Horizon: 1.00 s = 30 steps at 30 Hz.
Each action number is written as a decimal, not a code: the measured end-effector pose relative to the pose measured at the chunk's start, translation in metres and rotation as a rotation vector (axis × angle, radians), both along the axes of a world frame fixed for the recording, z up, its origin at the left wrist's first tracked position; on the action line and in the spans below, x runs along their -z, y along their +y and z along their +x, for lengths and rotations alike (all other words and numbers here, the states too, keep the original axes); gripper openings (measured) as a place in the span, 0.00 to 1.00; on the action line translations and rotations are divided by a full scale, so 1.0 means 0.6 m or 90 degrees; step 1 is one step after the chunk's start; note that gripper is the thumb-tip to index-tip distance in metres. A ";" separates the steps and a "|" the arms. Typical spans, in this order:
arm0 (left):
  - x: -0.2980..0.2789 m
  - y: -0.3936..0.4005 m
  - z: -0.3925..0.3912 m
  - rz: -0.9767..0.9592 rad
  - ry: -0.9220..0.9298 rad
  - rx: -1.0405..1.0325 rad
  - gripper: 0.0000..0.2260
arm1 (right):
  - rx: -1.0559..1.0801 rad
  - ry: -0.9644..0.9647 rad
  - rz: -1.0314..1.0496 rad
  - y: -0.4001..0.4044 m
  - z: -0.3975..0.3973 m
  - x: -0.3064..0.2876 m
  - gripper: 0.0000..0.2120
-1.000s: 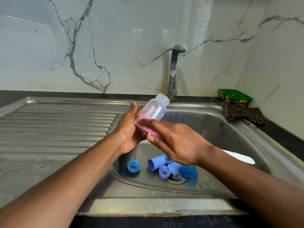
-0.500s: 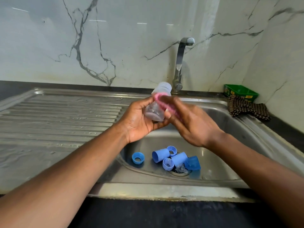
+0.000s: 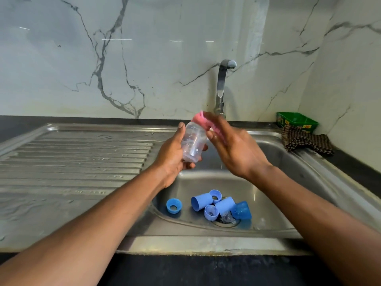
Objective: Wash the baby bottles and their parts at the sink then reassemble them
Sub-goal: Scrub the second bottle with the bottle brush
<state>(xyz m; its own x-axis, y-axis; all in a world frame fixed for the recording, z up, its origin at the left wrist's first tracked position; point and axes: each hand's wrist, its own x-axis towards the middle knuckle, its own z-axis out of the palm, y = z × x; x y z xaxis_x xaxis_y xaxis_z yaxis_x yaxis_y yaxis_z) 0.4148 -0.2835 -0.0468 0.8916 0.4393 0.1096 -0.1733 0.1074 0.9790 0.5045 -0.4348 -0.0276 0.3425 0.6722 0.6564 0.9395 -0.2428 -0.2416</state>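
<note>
My left hand grips a clear baby bottle above the sink basin, its neck tilted up toward the tap. My right hand holds a pink scrubber against the bottle's top end, the fingers blurred with motion. In the bottom of the basin lie several blue parts: a ring, two caps on their sides, small collars and a darker blue lid. A clear teat sits over the drain.
The steel tap stands behind the bottle. A ribbed draining board stretches to the left. At the back right are a green box and a checked cloth on the dark counter.
The bottle has been turned more upright and lifted toward the tap. My right hand has slid the pink scrubber from the bottle's lower body up to its top.
</note>
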 end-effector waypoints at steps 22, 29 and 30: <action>-0.002 -0.001 0.000 -0.129 0.014 0.066 0.17 | -0.094 -0.049 -0.075 0.006 -0.027 0.024 0.21; -0.003 -0.001 0.001 -0.145 0.023 0.078 0.23 | 0.054 0.004 -0.022 0.003 0.017 0.006 0.20; -0.002 -0.002 0.004 -0.146 0.023 0.076 0.21 | 0.035 0.027 -0.033 0.000 0.008 0.010 0.20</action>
